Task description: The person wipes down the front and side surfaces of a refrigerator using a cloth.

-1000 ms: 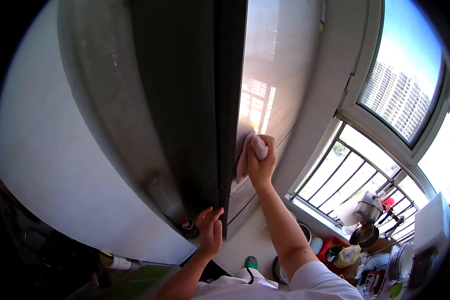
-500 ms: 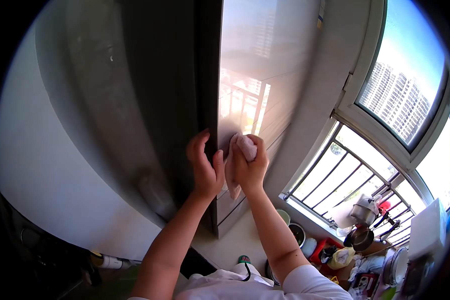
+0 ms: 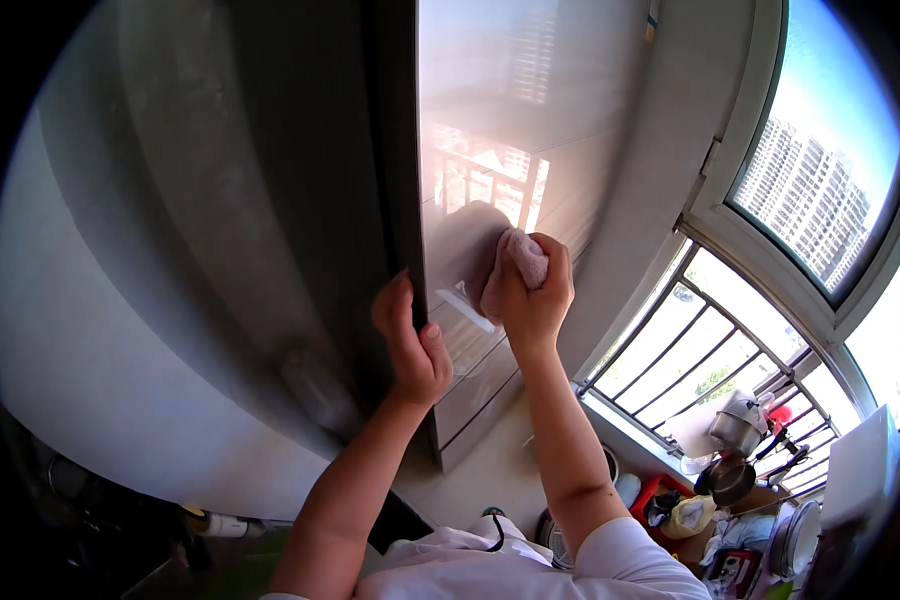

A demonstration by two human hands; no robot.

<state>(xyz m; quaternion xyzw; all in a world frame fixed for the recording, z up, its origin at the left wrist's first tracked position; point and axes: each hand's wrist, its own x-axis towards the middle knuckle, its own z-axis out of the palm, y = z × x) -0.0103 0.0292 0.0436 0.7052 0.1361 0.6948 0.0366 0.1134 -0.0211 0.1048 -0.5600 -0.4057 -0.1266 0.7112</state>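
Observation:
A pinkish cloth (image 3: pixel 516 268) is bunched in my right hand (image 3: pixel 542 305), pressed against a glossy light panel (image 3: pixel 510 120) that reflects the window. My left hand (image 3: pixel 410 345) is at the dark vertical edge (image 3: pixel 400 200) of that panel, left of the cloth. Its fingers reach around the edge with the thumb on the glossy side, so it grips the panel edge. The tips of its fingers are partly in shadow.
A window with railings (image 3: pixel 710 340) is on the right, with a pot (image 3: pixel 738 425) and a pan (image 3: pixel 727 482) hanging there. Below them are a red container (image 3: pixel 660 500) and bags (image 3: pixel 690 515). A white curved surface (image 3: pixel 130 350) fills the left.
My left hand has risen from low beside the panel to its edge. My right hand has shifted with the cloth across the panel, most recently rightward and slightly up. The view has shifted too.

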